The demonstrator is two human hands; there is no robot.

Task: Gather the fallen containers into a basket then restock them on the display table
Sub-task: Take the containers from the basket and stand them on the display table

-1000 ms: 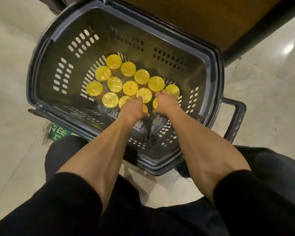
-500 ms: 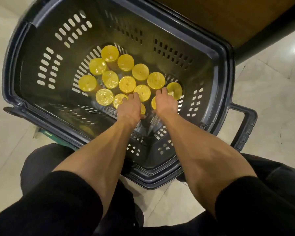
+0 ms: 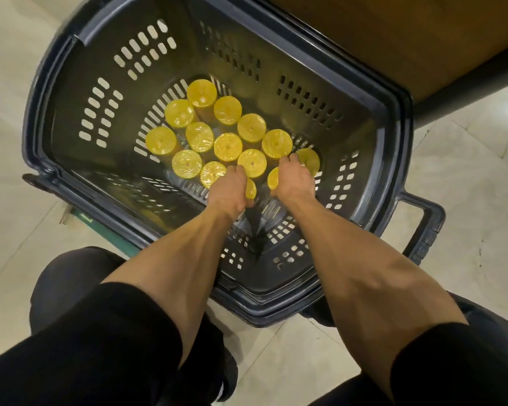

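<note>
A dark grey plastic basket (image 3: 71, 92) with slotted walls stands on the floor in front of me. Several containers with yellow lids (image 3: 228, 147) stand upright and packed together on its bottom. Both my arms reach down into the basket. My left hand (image 3: 229, 191) has its fingers curled over a yellow-lidded container (image 3: 250, 189) at the near edge of the group. My right hand (image 3: 294, 178) grips another yellow-lidded container (image 3: 273, 178) beside it. The bodies of the containers are hidden below their lids.
A brown wooden table top (image 3: 379, 33) with a dark edge stands behind the basket at the upper right. The basket's pull handle (image 3: 425, 230) sticks out to the right. Pale tiled floor (image 3: 467, 171) surrounds it. A green strip (image 3: 112, 238) lies under the basket's left side.
The view has drawn closer to the basket and shifted a little. Both hands stay on the two nearest containers, their fingers curling further round them.
</note>
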